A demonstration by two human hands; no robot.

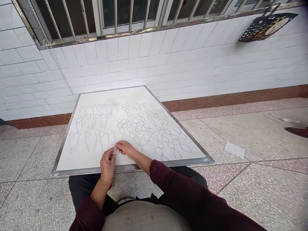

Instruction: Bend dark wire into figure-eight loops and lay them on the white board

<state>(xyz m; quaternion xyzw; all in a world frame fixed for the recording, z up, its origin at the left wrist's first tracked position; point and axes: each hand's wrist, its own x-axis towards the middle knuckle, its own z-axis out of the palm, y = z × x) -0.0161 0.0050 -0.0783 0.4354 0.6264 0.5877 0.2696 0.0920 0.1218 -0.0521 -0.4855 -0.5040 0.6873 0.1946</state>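
A white board (108,98) with a metal frame rests across my lap, tilted in the picture. Rows of thin dark wire loops lie on it: single loops with long tails (86,138) at the left, and figure-eight loops (144,131) at the right. Near the board's front edge, my left hand (107,165) and my right hand (125,149) meet at a thin dark wire (114,141). The fingertips of both hands seem to pinch its lower end, which is partly hidden by them.
Maroon sleeves cover my forearms, and dark trousers show under the board. A white tiled wall with a brown base and a barred window stands beyond it. A patterned basket (267,27) hangs at upper right. A dark shoe (297,131) sits at the right edge on the speckled floor.
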